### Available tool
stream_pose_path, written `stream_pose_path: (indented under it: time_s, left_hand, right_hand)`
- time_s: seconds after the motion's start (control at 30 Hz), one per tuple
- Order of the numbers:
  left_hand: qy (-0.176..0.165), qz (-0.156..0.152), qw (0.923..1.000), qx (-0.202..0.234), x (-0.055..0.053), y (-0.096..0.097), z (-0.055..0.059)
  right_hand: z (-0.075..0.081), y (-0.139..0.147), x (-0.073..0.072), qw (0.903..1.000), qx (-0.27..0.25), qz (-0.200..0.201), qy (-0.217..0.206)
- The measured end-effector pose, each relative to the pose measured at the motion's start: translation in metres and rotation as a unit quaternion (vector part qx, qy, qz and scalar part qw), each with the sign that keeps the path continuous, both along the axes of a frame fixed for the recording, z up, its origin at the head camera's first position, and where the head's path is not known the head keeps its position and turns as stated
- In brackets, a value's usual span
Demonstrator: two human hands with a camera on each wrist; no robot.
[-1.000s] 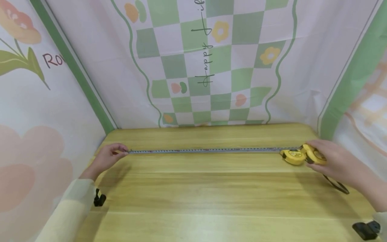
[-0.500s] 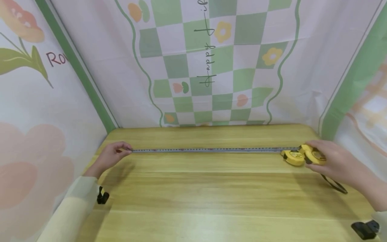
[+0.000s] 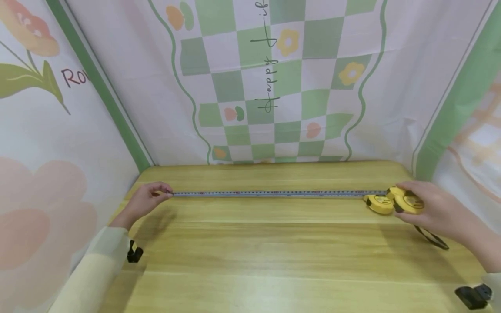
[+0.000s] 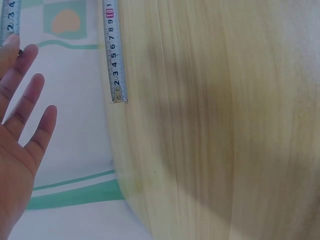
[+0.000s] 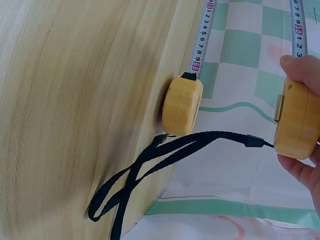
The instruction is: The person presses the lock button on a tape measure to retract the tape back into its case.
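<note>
In the head view, my left hand (image 3: 146, 200) pinches the end of a tape measure's blade between thumb and fingertips. My right hand (image 3: 434, 208) grips that yellow tape measure (image 3: 409, 202) by its case, and its blade runs level between both hands. A second yellow tape measure (image 3: 377, 205) lies on the table just left of the right hand. Its pulled-out blade (image 4: 114, 50) lies along the tabletop, hooked end showing in the left wrist view. The held blade (image 4: 10, 22) rises beside it, above the table. Remaining left fingers (image 4: 31, 102) spread away from the pinch.
Black wrist straps (image 5: 200, 137) hang from the cases and loop over the wooden table (image 3: 258, 248). Patterned cloth (image 3: 270, 87) hangs behind the far table edge, with more cloth at both sides. Small black cameras (image 3: 134, 254) sit at the wrists.
My left hand, with the blade end, has shifted slightly to the right. My right hand and the lying tape measure look almost unchanged.
</note>
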State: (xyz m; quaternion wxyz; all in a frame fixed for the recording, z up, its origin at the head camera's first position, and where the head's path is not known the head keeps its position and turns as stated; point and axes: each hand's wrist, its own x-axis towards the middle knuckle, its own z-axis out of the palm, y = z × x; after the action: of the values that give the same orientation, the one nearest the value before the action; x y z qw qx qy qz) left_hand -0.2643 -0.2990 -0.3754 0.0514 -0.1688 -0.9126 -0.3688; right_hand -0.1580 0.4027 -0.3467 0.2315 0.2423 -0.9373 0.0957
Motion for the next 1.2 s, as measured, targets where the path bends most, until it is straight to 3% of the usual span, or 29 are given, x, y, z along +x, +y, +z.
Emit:
stream_pose_path:
  time_s: [0.67, 1.2]
  left_hand:
    - [-0.022, -0.003, 0.9997, 0.011, 0.0, 0.006, 0.003]
    - [-0.013, -0.005, 0.9999, 0.01, 0.002, 0.013, 0.005]
  right_hand:
    - [0.001, 0.0, 0.003, 0.9996, -0.01, -0.027, 0.0]
    - [-0.003, -0.003, 0.003, 0.9992, -0.038, -0.007, 0.004]
